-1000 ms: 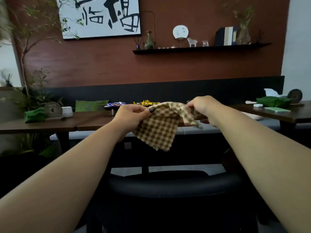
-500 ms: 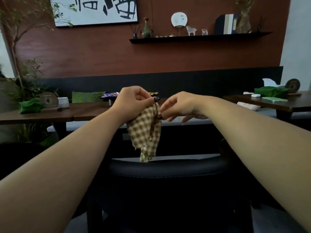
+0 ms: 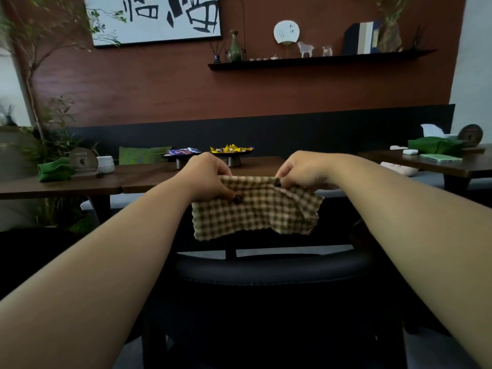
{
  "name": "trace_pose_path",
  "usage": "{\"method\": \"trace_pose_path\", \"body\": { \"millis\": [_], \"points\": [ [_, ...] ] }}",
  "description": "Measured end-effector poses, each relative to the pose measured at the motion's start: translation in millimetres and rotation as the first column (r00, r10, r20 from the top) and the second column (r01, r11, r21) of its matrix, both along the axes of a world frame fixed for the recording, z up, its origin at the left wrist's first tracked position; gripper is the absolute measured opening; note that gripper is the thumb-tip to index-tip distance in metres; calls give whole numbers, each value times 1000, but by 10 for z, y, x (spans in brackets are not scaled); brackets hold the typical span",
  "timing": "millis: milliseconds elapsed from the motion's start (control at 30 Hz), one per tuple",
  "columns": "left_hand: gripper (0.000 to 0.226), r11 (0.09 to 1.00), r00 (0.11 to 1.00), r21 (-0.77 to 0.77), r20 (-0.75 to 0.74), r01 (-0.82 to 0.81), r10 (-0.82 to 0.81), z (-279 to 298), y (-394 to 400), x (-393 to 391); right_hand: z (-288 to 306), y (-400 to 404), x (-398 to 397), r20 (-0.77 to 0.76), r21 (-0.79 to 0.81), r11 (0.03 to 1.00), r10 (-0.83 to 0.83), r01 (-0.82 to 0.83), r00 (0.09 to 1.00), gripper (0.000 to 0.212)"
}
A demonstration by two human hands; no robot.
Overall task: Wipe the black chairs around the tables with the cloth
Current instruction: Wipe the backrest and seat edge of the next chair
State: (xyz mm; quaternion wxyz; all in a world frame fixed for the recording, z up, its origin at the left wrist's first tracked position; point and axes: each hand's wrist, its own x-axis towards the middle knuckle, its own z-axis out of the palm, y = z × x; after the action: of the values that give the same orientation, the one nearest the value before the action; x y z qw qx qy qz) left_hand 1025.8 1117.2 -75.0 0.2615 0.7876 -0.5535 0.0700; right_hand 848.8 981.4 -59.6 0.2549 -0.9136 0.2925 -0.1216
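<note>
Fingers of both hands curl over the top edge of the checked cloth [image 3: 255, 209], pinching it so it hangs spread out between them. On the left hand [image 3: 210, 174] the thumb presses the cloth's front at its upper left; the right hand [image 3: 303, 169] pinches the upper right, where one corner droops folded. Both forearms reach straight forward, level. Below the cloth is the black chair [image 3: 266, 270], its curved backrest apart from the fabric. Beyond stands a dark wooden table [image 3: 149, 179] bearing a candy dish [image 3: 231, 151].
</note>
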Motion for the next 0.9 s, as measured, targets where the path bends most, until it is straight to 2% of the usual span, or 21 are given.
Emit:
{"method": "trace_pose_path", "body": {
  "millis": [67, 133, 200, 300, 333, 400, 467, 600, 700, 767, 833, 900],
  "points": [
    [21, 998, 991, -52, -126, -43, 36, -21, 4, 57, 1, -20, 8, 71, 72, 997, -18, 12, 997, 26],
    [17, 986, 915, -159, -403, -48, -20, -54, 37, 107, 18, -50, 13, 145, 69, 997, -40, 30, 989, 23],
    [15, 965, 752, -255, -648, -61, -123, -78, 77, 146, 43, -52, 10, 208, 82, 996, -48, 32, 977, 27],
    [5, 932, 525, -353, -810, -79, -261, -80, 106, 169, 58, -42, -19, 271, 183, 983, -31, -20, 962, 65],
    [4, 921, 479, -378, -828, -94, -292, -76, 104, 172, 53, -58, -26, 275, 188, 982, -23, -30, 961, 62],
    [3, 904, 427, -404, -849, -143, -312, -62, 101, 190, 43, -90, -23, 302, 212, 977, -35, -32, 953, 30],
    [7, 892, 442, -400, -853, -211, -277, -56, 106, 215, 49, -109, -25, 318, 223, 975, -88, 15, 944, 8],
    [16, 853, 501, -437, -827, -284, -257, -39, 89, 258, 66, -142, -17, 275, 236, 965, -176, 111, 945, 12],
    [19, 848, 583, -427, -791, -314, -182, -31, 83, 248, 79, -147, -8, 270, 217, 956, -255, 200, 929, 19],
    [16, 867, 624, -400, -769, -297, -140, -33, 65, 230, 86, -128, -11, 220, 148, 948, -308, 281, 926, 23],
    [11, 895, 691, -372, -715, -248, -106, -31, 41, 159, 101, -84, 16, 196, 8, 939, -338, 343, 921, 24],
    [17, 919, 770, -351, -632, -180, -91, -22, 20, 47, 116, 19, 101, 264, -69, 934, -323, 352, 909, 22]
  ]
}}
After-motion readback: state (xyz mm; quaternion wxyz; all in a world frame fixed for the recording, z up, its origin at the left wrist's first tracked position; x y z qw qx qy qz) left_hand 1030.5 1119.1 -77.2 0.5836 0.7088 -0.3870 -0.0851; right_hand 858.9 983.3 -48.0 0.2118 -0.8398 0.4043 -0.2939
